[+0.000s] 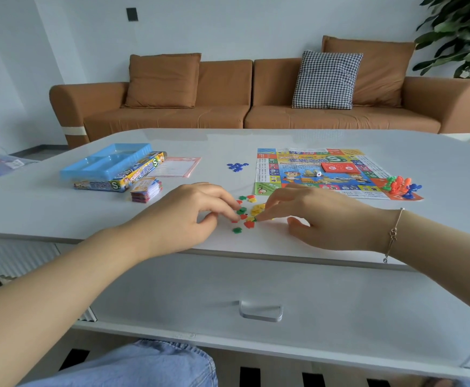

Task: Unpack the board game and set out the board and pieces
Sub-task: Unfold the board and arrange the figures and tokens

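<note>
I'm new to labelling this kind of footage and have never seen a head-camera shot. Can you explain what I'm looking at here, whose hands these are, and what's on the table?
There is one picture, taken by a camera on a person's head, looking down at their own hands. No machine is involved. The left hand and right hand are sorting a mixed pile of small tokens on a white table, fingers pinching among them. Beyond lie the unfolded board, a group of blue tokens, coloured pawns, a card stack and the game box with a blue tray on top.
</note>
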